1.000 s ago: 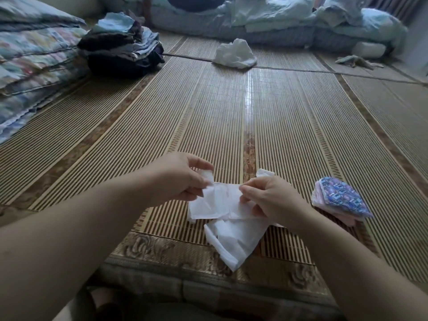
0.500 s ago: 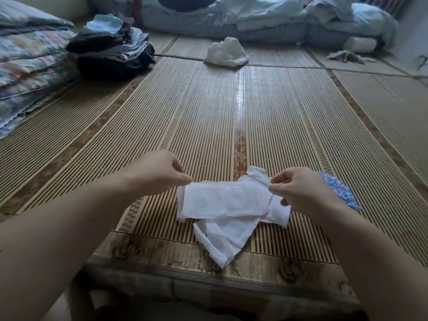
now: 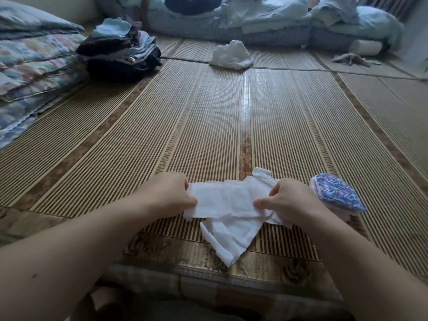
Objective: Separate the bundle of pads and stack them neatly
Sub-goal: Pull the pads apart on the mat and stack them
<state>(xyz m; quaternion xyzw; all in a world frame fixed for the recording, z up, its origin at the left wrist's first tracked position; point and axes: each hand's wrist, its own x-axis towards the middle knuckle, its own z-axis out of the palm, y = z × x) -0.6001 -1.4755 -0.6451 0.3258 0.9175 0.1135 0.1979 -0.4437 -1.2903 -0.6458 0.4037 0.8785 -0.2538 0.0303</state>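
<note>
The left hand [image 3: 170,193] is closed in a pinch on the left end of a white pad [image 3: 222,199], thumb and fingers pressed together over its edge. The right hand [image 3: 293,201] pinches the pad's other end, the thumb pointing inward across the white surface and the fingers curled over the far edge. Between the two hands the pad is stretched out flat and wide, held just above the bamboo mat [image 3: 208,126].

Below the hands, and partly under the stretched pad, more white pads [image 3: 228,239] lie loose on the mat in a crumpled bundle, one corner pointing back over the mat's patterned border [image 3: 176,251] toward the person. A small white flap sticks up just beyond the right hand's fingers; whether it belongs to the held pad cannot be told.

Just to the right of the right hand sits a small stack of folded pieces [image 3: 335,195], pinkish below with a blue patterned one on top.

Well beyond the hands, a crumpled white cloth [image 3: 231,55] lies on the mat. Far beyond the left hand is a pile of folded dark and pale blue clothes [image 3: 120,54], with quilted floral bedding [image 3: 30,72] at the left edge. Pale blue bedding [image 3: 266,19] runs along the far side.
</note>
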